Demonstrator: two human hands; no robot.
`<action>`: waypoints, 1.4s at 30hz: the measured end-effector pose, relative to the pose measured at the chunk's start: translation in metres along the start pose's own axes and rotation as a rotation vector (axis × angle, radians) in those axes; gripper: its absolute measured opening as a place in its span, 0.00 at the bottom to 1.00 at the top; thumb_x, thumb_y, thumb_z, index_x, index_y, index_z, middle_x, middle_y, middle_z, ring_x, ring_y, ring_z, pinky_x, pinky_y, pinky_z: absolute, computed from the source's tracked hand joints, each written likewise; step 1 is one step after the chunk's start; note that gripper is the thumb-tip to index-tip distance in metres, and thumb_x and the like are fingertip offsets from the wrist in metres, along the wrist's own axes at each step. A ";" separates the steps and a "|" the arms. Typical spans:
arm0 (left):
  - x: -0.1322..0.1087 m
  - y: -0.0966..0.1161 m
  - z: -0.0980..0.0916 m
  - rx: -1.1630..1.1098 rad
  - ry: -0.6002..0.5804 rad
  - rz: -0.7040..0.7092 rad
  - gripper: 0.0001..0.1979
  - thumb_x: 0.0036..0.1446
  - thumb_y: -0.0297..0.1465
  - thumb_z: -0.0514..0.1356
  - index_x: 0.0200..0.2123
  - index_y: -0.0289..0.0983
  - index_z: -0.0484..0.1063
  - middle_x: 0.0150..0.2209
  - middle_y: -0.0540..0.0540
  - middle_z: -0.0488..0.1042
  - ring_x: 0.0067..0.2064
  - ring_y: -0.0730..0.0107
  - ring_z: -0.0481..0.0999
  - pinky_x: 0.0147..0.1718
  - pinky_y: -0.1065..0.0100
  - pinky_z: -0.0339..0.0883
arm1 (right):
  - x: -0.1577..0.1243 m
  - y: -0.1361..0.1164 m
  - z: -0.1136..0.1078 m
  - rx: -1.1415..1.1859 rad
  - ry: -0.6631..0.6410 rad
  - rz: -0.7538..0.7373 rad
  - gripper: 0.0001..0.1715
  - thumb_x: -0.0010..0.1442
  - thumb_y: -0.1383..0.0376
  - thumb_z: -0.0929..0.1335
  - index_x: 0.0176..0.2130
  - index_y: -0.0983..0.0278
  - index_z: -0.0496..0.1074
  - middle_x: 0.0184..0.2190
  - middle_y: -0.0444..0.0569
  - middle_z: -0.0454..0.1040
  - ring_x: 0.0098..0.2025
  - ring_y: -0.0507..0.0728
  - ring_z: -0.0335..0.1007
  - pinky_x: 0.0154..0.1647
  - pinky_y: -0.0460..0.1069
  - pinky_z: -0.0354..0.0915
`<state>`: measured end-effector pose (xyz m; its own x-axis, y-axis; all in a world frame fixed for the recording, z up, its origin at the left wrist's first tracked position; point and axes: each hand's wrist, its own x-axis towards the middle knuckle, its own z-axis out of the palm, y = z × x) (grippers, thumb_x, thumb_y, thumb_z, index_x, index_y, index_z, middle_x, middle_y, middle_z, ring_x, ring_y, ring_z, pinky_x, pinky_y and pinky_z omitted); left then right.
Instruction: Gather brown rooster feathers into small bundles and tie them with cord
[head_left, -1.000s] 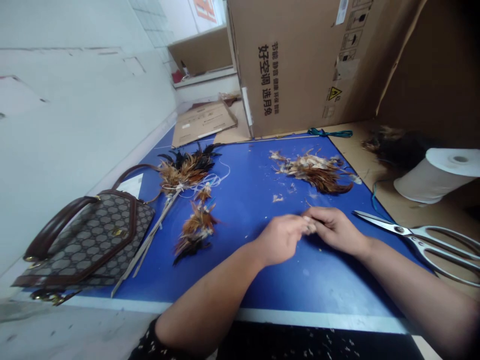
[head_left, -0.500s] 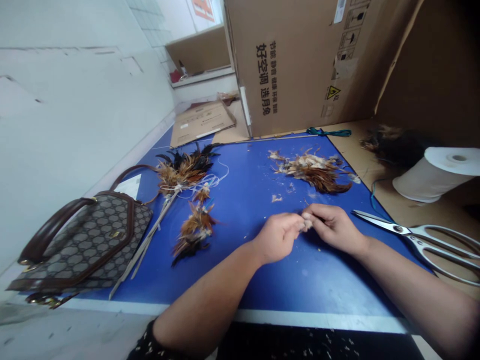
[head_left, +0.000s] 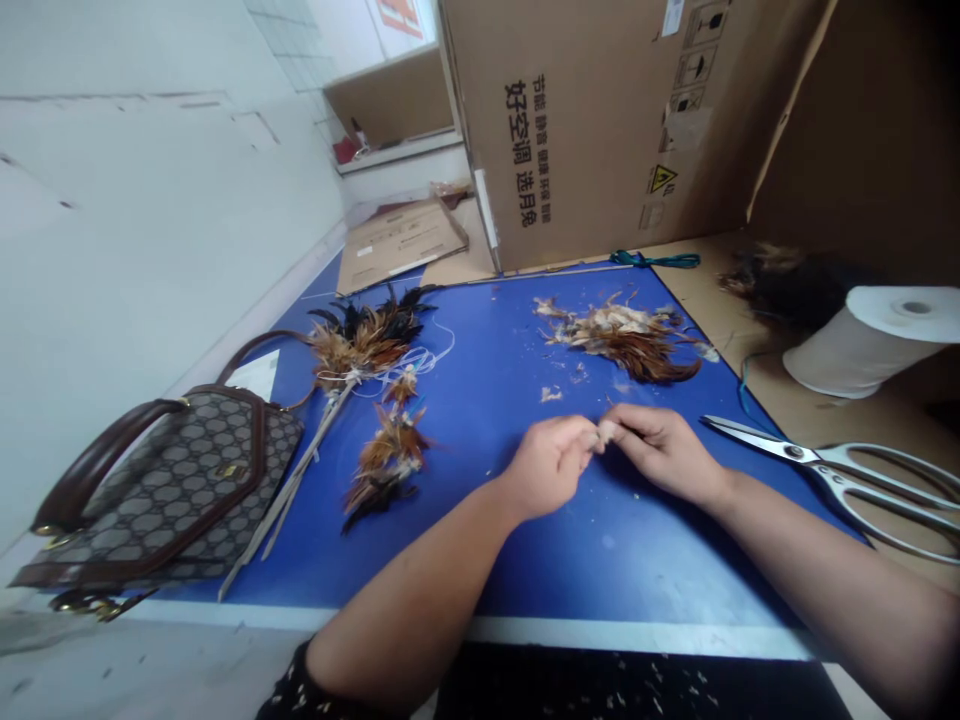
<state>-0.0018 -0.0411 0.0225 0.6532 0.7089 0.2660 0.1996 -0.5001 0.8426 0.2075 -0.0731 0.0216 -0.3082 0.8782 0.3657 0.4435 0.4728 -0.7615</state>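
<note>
My left hand (head_left: 551, 465) and my right hand (head_left: 660, 448) meet fingertip to fingertip above the blue table (head_left: 600, 580). Both are closed in a pinch. Something small and pale shows between the fingertips, perhaps a bit of feather, but too little of it is visible to name. Beyond the hands lies a loose pile of brown and cream feathers (head_left: 626, 340). Left of my left hand is a small bunch of brown and black feathers (head_left: 386, 460). Scissors (head_left: 814, 460) with white handles rest to the right of my right hand, blades pointing left.
A patterned handbag (head_left: 202, 480) stands at the left, beside a feather bundle (head_left: 367, 335) on thin sticks with white string. A large cardboard box (head_left: 585, 130) rises at the back. On the right are a white spool (head_left: 847, 350), dark feathers (head_left: 780, 285) and teal cord (head_left: 660, 260).
Both hands have shifted slightly left and up, their fingertips still together. The feathers, scissors and handbag lie as before; the view has moved a little.
</note>
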 end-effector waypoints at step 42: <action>-0.001 0.000 -0.003 0.168 -0.190 0.132 0.13 0.67 0.28 0.52 0.37 0.37 0.78 0.35 0.41 0.79 0.37 0.63 0.78 0.44 0.62 0.72 | -0.003 -0.008 -0.002 -0.141 0.099 -0.093 0.16 0.73 0.63 0.64 0.32 0.61 0.70 0.26 0.46 0.71 0.29 0.54 0.65 0.33 0.49 0.64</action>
<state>-0.0041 -0.0402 0.0234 0.8039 0.5337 0.2626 0.2111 -0.6687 0.7129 0.2060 -0.0798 0.0277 -0.2720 0.8296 0.4876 0.5327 0.5518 -0.6417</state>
